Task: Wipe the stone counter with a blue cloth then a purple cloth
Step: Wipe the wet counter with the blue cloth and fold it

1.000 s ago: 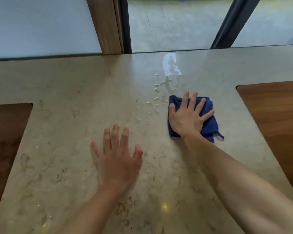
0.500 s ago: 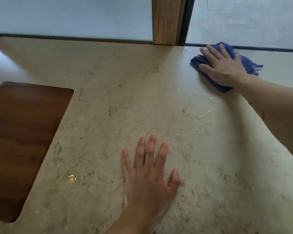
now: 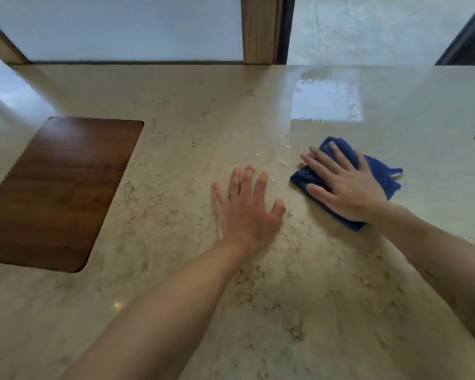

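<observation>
Blue cloth (image 3: pixel 385 178) is lying bunched under the right hand (image 3: pixel 348 187), whose fingers (image 3: pixel 320 163) are spread out straight and pressing it flat onto the stone tabletop (image 3: pixel 176 105) rather than clutching it. Half a second ago this hand was working the cloth up at the far edge beside the wooden post (image 3: pixel 259 28); now it is sitting much nearer, just right of the left hand (image 3: pixel 248 209), so the stroke is being pulled back toward the person. A glossy wet band (image 3: pixel 327 102) is showing beyond the cloth where it has passed, and a few droplets (image 3: pixel 281 160) are glinting between the two hands. The left hand is resting palm down on the stone as before, fingers relaxed and holding nothing, bracing the body. By my reading, the first pass is well underway but unfinished. No purple cloth is showing anywhere, so that second stage is not yet begun. A dark wooden inset (image 3: pixel 58 190) is sitting to the left, dry and untouched.
</observation>
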### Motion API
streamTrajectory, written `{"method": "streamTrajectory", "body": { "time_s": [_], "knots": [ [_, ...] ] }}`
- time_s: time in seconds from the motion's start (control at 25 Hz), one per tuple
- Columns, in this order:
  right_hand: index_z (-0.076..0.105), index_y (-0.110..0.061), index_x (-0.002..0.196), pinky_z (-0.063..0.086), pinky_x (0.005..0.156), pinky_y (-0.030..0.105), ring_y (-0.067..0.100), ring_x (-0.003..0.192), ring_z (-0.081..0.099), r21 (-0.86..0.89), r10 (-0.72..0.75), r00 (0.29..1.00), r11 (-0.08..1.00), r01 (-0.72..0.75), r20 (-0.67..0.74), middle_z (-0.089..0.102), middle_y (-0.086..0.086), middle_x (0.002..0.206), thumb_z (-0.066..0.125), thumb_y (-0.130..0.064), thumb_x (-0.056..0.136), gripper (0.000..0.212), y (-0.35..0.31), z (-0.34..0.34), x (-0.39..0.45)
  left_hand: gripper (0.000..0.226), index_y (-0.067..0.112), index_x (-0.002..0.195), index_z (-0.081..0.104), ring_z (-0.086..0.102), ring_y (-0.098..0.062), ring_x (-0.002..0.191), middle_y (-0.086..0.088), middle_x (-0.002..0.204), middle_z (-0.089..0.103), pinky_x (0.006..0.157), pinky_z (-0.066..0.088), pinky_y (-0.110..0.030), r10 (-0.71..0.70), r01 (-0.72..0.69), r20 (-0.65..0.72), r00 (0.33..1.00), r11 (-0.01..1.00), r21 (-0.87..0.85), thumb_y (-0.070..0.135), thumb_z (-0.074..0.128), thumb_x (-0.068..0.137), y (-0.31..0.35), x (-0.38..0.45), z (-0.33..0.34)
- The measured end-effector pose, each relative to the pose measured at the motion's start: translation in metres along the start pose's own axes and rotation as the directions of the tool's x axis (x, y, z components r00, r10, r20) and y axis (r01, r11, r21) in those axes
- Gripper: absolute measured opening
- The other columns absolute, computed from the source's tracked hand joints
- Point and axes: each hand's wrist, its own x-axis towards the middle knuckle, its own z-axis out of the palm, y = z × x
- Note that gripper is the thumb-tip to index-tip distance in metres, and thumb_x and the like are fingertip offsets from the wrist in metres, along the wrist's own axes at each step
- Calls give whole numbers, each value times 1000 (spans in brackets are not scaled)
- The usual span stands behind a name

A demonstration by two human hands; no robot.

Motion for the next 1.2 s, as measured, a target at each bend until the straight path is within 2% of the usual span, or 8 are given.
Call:
{"method": "streamTrajectory", "body": {
  "time_s": [0.12,0.32,0.56,0.72,0.88,1.04,1.12,1.2],
  "knots": [
    [3,-43,158,-2,123,52,16,154,-11,11,122,991,992,-122,-45,2,-16,167,1,-72,93,70,-41,20,-101,66,32,151,23,1,-24,153,1,166,11,117,-2,-64,27,-27,16,1000,1000,-8,59,24,90,1,0,1],
    [-10,-42,155,-10,122,51,14,150,-25,64,405,914,912,-404,3,-16,-17,164,3,-71,93,69,-121,53,-255,69,31,153,20,1,-22,153,2,167,8,117,-2,-64,43,-43,2,999,999,-7,60,21,90,-7,-5,-3],
    [34,-27,155,17,113,72,31,150,22,203,832,548,553,-808,-85,28,0,162,24,-61,94,70,-239,95,-339,69,31,153,20,1,-22,153,2,167,9,116,-1,-64,40,-41,13,999,998,42,58,20,90,-4,-6,-2],
    [35,-22,153,12,113,74,39,148,28,187,800,597,597,-780,-64,35,6,160,17,-59,97,70,-273,95,-320,70,31,154,20,1,-22,153,2,166,9,116,-2,-64,48,-49,23,999,998,48,59,20,89,-1,-5,0],
    [32,-24,155,13,112,74,35,151,19,164,706,705,704,-691,-57,31,1,162,32,-58,93,71,-250,88,-268,70,31,155,18,-1,-23,153,2,167,6,115,-3,-65,35,-38,50,998,998,52,58,20,90,-1,-7,-2],
    [-3,-33,159,-5,116,69,29,153,-15,169,699,715,705,-689,0,-2,-6,169,4,-64,91,75,-205,56,-166,61,33,150,27,11,-21,151,-1,163,19,115,3,-63,92,-83,120,988,993,-83,51,29,92,-6,1,-18],
    [-4,-34,159,-6,116,68,27,153,-18,173,692,720,715,-677,-42,-7,-8,168,-4,-63,88,76,-175,42,-110,52,33,145,36,27,-24,141,-3,152,34,113,14,-60,99,-88,56,994,981,-172,43,38,94,-39,33,-42],
    [2,-35,159,-4,116,69,27,154,-12,189,692,717,717,-671,-81,-1,-8,169,-2,-62,88,76,-140,28,-49,50,33,143,38,27,-28,140,-3,152,32,112,17,-59,-24,15,-67,997,990,-138,40,42,94,-108,80,-73]
  ]
}}
